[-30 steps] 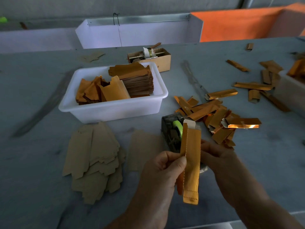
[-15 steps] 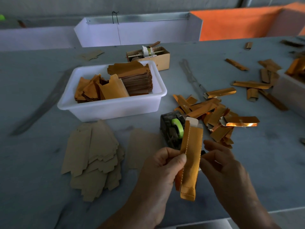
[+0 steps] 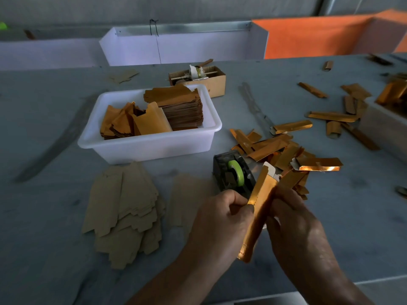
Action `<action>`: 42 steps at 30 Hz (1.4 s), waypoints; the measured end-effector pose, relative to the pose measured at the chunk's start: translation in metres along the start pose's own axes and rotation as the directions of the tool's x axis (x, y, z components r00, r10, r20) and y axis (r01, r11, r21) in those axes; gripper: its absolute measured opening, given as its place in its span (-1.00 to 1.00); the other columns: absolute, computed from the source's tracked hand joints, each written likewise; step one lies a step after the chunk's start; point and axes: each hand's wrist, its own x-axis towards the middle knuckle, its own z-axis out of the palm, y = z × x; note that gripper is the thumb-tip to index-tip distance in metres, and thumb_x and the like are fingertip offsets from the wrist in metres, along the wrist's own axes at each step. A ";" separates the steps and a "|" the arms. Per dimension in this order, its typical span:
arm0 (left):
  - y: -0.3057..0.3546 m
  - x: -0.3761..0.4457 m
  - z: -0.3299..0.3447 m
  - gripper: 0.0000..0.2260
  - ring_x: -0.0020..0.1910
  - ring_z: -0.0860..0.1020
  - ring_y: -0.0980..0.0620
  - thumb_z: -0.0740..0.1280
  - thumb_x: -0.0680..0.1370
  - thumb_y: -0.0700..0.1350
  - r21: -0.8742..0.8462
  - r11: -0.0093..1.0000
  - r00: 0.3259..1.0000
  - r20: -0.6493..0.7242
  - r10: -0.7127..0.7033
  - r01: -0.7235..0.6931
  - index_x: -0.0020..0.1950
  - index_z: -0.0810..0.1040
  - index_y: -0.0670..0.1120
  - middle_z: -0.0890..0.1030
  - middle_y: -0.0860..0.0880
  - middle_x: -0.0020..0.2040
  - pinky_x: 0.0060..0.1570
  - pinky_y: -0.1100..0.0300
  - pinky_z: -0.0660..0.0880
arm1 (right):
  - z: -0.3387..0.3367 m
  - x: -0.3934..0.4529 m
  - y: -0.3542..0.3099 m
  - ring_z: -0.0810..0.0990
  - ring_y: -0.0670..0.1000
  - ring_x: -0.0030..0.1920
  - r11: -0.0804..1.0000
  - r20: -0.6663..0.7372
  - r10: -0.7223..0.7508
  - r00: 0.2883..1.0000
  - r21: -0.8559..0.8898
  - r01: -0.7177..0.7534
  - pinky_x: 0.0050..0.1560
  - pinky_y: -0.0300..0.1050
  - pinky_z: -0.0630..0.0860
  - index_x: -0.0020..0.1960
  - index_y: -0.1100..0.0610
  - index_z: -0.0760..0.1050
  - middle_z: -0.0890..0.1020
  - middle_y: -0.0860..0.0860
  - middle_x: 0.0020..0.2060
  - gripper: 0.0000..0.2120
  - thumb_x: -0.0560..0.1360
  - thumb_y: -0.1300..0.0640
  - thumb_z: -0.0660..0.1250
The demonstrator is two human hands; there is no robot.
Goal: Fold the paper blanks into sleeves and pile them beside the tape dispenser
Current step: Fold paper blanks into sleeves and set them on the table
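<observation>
A gold folded paper sleeve (image 3: 257,214) is held tilted between both hands, its white flap end up. My left hand (image 3: 220,219) pinches its left edge with thumb and curled fingers. My right hand (image 3: 295,225) grips its right side. Just behind them stands the dark tape dispenser (image 3: 233,175) with a green tape roll. To the dispenser's right lies a heap of gold folded sleeves (image 3: 284,150). Flat brown paper blanks (image 3: 125,212) are fanned out on the table at the left, and one more blank (image 3: 187,197) lies beside them.
A white plastic tub (image 3: 152,146) holds stacked blanks and gold pieces behind the fan. A small cardboard box (image 3: 211,80) stands behind it. Loose sleeves (image 3: 332,116) are scattered at the right near another tub (image 3: 383,126). The table's front edge runs just below my wrists.
The sleeve has tilted from nearly upright to leaning right at its top. My right hand has closed in and now grips it; the left hand keeps its pinch.
</observation>
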 end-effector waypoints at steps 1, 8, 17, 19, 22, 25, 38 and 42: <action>0.000 0.001 0.000 -0.91 -0.30 0.56 0.24 0.28 0.58 -0.01 -0.003 1.000 1.000 0.007 0.003 -0.003 -0.11 0.53 0.09 0.57 0.11 -0.26 -0.37 0.43 0.45 | 0.001 0.000 0.000 0.60 0.05 -0.26 1.000 0.000 0.003 1.000 -0.009 -0.003 -0.27 -0.25 0.55 -0.17 0.30 0.58 0.60 0.14 -0.12 -0.87 0.31 0.43 0.45; 0.000 0.001 -0.003 -0.88 -0.40 0.51 0.23 0.30 0.57 -0.08 -0.309 0.948 0.995 0.088 -0.048 0.073 -0.17 0.55 0.01 0.54 0.11 -0.38 -0.38 0.37 0.45 | -0.001 -0.002 0.017 0.57 -0.23 -0.10 0.939 0.108 0.157 0.982 0.292 -0.182 -0.20 -0.47 0.45 -0.29 0.04 0.55 0.54 -0.14 0.02 -0.81 0.37 0.30 0.44; -0.012 -0.001 0.000 -0.89 -0.34 0.47 0.22 0.28 0.60 -0.05 0.078 0.938 0.940 0.057 0.335 -0.339 -0.13 0.46 0.05 0.43 0.13 -0.32 -0.35 0.38 0.37 | 0.005 -0.008 0.016 0.55 -0.27 -0.15 0.863 0.127 0.255 0.958 0.417 -0.285 -0.28 -0.37 0.39 -0.24 -0.07 0.52 0.57 -0.09 -0.14 -0.79 0.43 0.24 0.39; -0.014 -0.002 0.003 -0.88 -0.26 0.46 0.24 0.28 0.59 -0.08 0.196 0.880 0.901 0.049 0.431 -0.432 -0.15 0.44 0.03 0.39 0.16 -0.26 -0.31 0.43 0.36 | 0.006 -0.010 0.014 0.58 -0.17 -0.12 0.838 0.144 0.286 0.947 0.442 -0.320 -0.18 -0.28 0.45 -0.21 -0.07 0.51 0.59 -0.04 -0.12 -0.77 0.44 0.26 0.38; -0.016 -0.003 0.007 -0.89 -0.24 0.43 0.26 0.29 0.58 -0.12 0.316 0.803 0.853 0.048 0.519 -0.506 -0.14 0.44 0.02 0.35 0.19 -0.23 -0.26 0.49 0.34 | 0.005 -0.009 0.010 0.58 -0.07 -0.04 0.824 0.155 0.302 0.941 0.453 -0.339 -0.03 -0.05 0.52 -0.22 -0.14 0.46 0.60 -0.02 -0.06 -0.70 0.44 0.27 0.37; -0.016 -0.002 0.010 -0.92 -0.21 0.43 0.21 0.28 0.58 -0.11 0.341 0.792 0.847 0.024 0.531 -0.506 -0.11 0.47 0.00 0.35 0.19 -0.21 -0.25 0.47 0.33 | 0.000 -0.004 0.007 0.57 -0.16 -0.09 0.875 0.133 0.230 0.964 0.405 -0.265 -0.07 -0.26 0.48 -0.25 -0.19 0.43 0.55 -0.16 -0.08 -0.65 0.42 0.26 0.39; -0.004 0.003 -0.002 -0.91 -0.35 0.47 0.18 0.36 0.48 0.04 -0.150 0.989 0.997 0.072 0.027 -0.016 -0.20 0.56 0.09 0.52 0.13 -0.37 -0.27 0.21 0.43 | -0.029 -0.016 0.035 0.63 -0.06 -0.12 0.726 0.146 0.345 0.927 0.584 -0.362 -0.03 0.07 0.57 -0.13 -0.04 0.58 0.66 -0.08 -0.15 -0.69 0.31 -0.24 0.38; -0.002 -0.001 -0.006 -0.86 -0.39 0.50 0.21 0.36 0.53 -0.06 -0.286 0.955 0.991 0.121 -0.048 0.081 -0.24 0.59 0.05 0.56 0.10 -0.38 -0.38 0.37 0.43 | -0.046 -0.011 0.019 0.62 -0.05 -0.27 0.711 0.213 0.149 0.966 0.655 -0.254 -0.23 -0.18 0.59 -0.15 -0.04 0.61 0.64 0.03 -0.27 -0.51 0.15 -0.41 0.41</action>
